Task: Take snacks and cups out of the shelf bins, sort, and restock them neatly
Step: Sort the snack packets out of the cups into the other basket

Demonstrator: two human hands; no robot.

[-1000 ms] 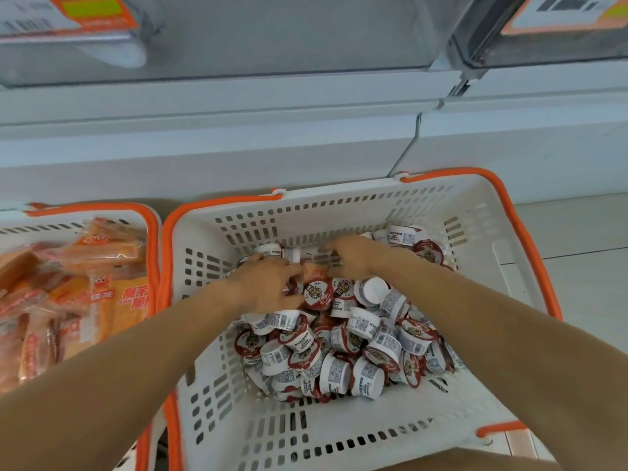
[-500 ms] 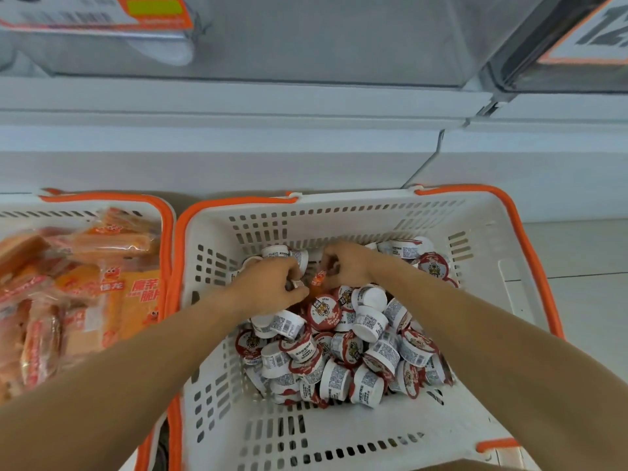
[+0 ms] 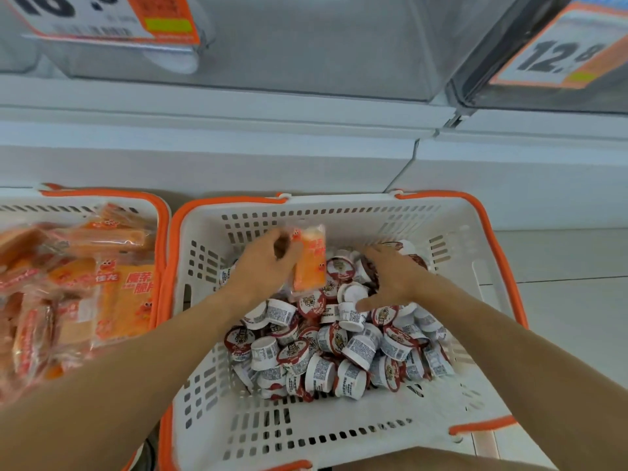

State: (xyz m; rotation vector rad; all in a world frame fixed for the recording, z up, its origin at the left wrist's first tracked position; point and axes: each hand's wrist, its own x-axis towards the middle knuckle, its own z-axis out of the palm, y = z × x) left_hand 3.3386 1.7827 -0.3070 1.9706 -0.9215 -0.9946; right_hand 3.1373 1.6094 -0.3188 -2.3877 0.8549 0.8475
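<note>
Moved: left hand [image 3: 263,271] has lifted an orange snack packet [image 3: 310,258] clear of the cups [image 3: 339,341].
Left fingers: curled round the packet.
Right hand [image 3: 390,278]: fingers spread on the cups, seemingly holding none; blurred.
Risk: loose, piled cups topple in the white basket [image 3: 339,433]; packet slips before reaching the packet basket [image 3: 159,212].
</note>
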